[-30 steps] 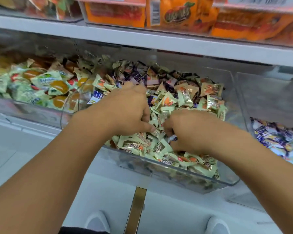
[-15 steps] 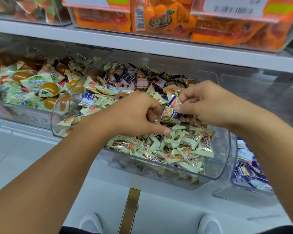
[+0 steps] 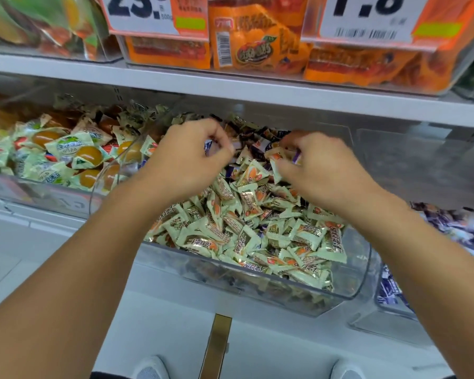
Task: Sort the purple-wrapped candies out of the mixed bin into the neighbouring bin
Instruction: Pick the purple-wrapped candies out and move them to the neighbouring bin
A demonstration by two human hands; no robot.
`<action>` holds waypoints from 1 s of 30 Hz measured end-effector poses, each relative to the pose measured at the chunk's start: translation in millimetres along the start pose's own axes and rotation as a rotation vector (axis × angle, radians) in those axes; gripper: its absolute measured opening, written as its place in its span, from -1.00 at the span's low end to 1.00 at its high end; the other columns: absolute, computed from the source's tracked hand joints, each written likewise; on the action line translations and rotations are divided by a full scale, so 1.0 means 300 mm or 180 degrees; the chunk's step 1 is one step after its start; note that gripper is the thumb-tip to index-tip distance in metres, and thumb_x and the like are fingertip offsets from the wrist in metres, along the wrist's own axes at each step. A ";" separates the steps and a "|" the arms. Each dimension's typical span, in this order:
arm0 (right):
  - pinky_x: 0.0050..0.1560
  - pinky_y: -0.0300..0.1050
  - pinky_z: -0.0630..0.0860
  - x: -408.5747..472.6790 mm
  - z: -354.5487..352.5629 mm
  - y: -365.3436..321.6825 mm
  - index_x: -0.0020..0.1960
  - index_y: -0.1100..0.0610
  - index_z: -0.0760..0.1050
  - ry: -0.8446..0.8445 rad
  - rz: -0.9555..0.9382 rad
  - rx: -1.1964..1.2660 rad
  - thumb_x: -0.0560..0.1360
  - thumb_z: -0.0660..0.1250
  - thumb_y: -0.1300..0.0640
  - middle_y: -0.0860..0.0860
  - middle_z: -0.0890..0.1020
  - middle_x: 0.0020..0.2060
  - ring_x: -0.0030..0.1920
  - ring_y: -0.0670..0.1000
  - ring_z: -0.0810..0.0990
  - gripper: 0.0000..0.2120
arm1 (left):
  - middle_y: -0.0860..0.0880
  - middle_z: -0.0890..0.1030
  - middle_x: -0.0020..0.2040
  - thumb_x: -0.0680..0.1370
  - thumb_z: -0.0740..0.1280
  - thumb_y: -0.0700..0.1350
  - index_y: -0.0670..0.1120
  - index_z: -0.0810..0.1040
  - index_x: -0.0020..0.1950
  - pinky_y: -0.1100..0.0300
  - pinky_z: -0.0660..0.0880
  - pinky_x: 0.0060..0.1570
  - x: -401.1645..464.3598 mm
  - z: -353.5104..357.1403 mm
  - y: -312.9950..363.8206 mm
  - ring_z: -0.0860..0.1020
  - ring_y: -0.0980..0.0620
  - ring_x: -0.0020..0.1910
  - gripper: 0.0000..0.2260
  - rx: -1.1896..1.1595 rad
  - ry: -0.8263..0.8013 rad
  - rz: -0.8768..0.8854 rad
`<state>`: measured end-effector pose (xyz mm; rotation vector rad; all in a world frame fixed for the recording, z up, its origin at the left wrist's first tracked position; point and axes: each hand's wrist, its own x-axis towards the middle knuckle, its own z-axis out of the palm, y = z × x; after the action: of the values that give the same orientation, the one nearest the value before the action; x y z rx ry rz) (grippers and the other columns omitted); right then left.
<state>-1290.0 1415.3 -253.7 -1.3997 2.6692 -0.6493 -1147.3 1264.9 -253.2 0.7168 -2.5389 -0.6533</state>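
The clear mixed bin [image 3: 260, 287] sits in the middle, heaped with pale green candies [image 3: 257, 231]. Purple-wrapped candies [image 3: 257, 149] lie in its back part. My left hand [image 3: 186, 162] reaches over the back left of the heap with fingers curled, and a purple-white wrapper [image 3: 207, 146] shows between thumb and fingers. Over the back right, my right hand [image 3: 320, 170] pinches a purple candy [image 3: 296, 157], its fingertips among the green ones. The neighbouring bin [image 3: 367, 321] on the right holds purple candies [image 3: 460, 231].
A clear bin of green-wrapped orange jellies [image 3: 66, 154] stands to the left. The white shelf edge [image 3: 257, 88] above carries orange snack packs [image 3: 252, 42] and price tags. A clear lid [image 3: 422, 165] covers the back of the right bin.
Both hands moved from the bin's front and middle to its back. The right hand lifted a purple candy from the front and still holds it. The left hand now curls over the purple candies.
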 end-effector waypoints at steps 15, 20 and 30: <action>-0.22 -0.18 0.50 0.049 -0.094 -0.009 0.00 0.05 0.69 -0.0506 -0.0133 -0.0060 0.60 0.34 0.00 0.02 0.71 -0.17 -0.31 -0.01 0.55 -0.81 | 0.21 0.45 -0.12 0.50 0.44 0.16 0.15 0.69 0.13 0.19 0.45 -0.11 -0.022 0.066 0.024 0.48 0.18 -0.14 -0.75 0.0633 -0.1729 0.0684; -0.01 -0.15 0.50 0.095 -0.046 -0.014 0.15 -0.04 0.62 -0.0285 -0.0046 -0.0565 0.59 0.33 -0.01 0.01 0.66 0.11 -0.10 0.04 0.60 -0.82 | -0.11 0.62 -0.25 0.48 0.37 0.27 0.14 0.71 -0.13 0.19 0.57 -0.15 -0.026 0.016 0.010 0.61 -0.12 -0.19 -0.75 -0.0088 -0.1320 0.0605; 0.11 0.00 0.58 0.030 -0.067 0.000 -0.01 -0.09 0.68 -0.0868 0.0039 -0.0973 0.42 0.55 0.04 -0.10 0.68 0.03 0.01 0.03 0.61 -0.84 | 0.01 0.60 0.16 0.52 0.44 0.13 0.09 0.61 0.21 0.01 0.54 0.04 0.017 0.142 0.046 0.56 -0.05 0.03 -0.70 0.1022 -0.0849 0.0533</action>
<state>-1300.0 1415.0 -234.2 -1.4134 2.6288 -0.0394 -1177.7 1286.1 -278.6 0.5375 -2.9524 -0.3033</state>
